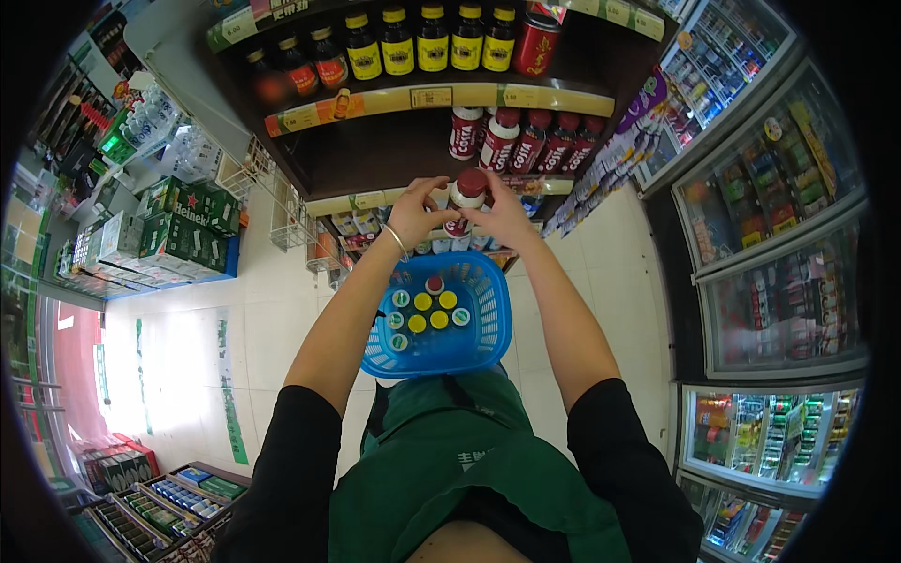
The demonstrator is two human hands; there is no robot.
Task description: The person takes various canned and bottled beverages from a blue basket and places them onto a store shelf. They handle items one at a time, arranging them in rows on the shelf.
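Between my two hands stands a Costa coffee bottle [461, 224] with a dark red cap, held just in front of the shelf. My right hand [505, 211] grips its right side. On the other side my left hand [421, 210], bangle at the wrist, has its thumb against the bottle. Below them a blue plastic basket [498, 359] holds several bottles, seen from above, with yellow, white-and-green and dark red caps. Several more Costa bottles [499, 141] stand upright at the right of the shelf [373, 158] ahead.
The shelf above holds several yellow-labelled dark bottles [432, 42] and a red can [537, 43]. At left are a white wire rack [287, 218] and stacked Heineken cartons [184, 225]. Hanging packets [598, 172] line the shelf's right side. Glass-door coolers [781, 302] stand at right.
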